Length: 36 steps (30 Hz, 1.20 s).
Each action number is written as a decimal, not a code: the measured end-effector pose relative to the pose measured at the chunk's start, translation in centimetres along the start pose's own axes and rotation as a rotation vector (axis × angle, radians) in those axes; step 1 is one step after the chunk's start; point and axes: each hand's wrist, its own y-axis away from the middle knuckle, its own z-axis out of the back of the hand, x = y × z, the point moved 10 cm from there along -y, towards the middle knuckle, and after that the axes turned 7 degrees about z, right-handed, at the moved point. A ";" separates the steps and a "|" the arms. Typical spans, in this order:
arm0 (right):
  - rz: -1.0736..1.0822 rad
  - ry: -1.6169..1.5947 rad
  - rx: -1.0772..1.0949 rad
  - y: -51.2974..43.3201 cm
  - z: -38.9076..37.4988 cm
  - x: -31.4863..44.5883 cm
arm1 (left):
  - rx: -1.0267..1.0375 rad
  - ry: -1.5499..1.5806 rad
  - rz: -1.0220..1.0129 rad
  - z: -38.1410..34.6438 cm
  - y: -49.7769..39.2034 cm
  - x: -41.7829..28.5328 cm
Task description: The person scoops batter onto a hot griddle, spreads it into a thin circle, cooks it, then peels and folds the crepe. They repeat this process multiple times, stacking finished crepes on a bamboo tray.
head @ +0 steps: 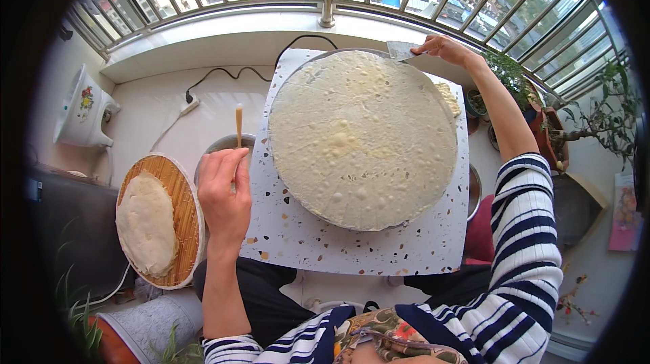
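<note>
A large thin pancake (363, 146) with small bubbles covers a round griddle (315, 214) on a speckled table (355, 255). At the griddle's far right edge, my right hand (447, 52) grips a flat metal scraper (401, 51), its blade at the rim. My left hand (223, 186) is raised left of the table, thumb and fingertips close together; whether it holds anything cannot be told. Behind it is a metal bowl (205, 153) with an upright wooden handle (238, 123). Further left, cooked pancakes (147, 222) lie on a round woven tray (185, 242).
Batter or dough scraps (448, 97) lie at the table's right corner. Another metal bowl (475, 191) stands partly hidden on the right. A black cord (228, 74) runs to a power strip (189, 105) on the floor. Potted plants (508, 80) line the right; a railing (327, 6) stands ahead.
</note>
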 end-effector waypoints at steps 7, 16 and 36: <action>0.179 0.068 -0.006 -4.0 -0.1 2.3 | 0.007 0.014 -0.066 -0.5 0.5 -1.2; -0.123 0.274 -0.111 -3.0 3.7 0.1 | 0.020 0.024 -0.051 -1.2 0.5 -0.9; 0.125 0.591 0.143 -12.0 1.2 6.3 | 0.055 0.020 -0.055 -1.2 0.6 -0.9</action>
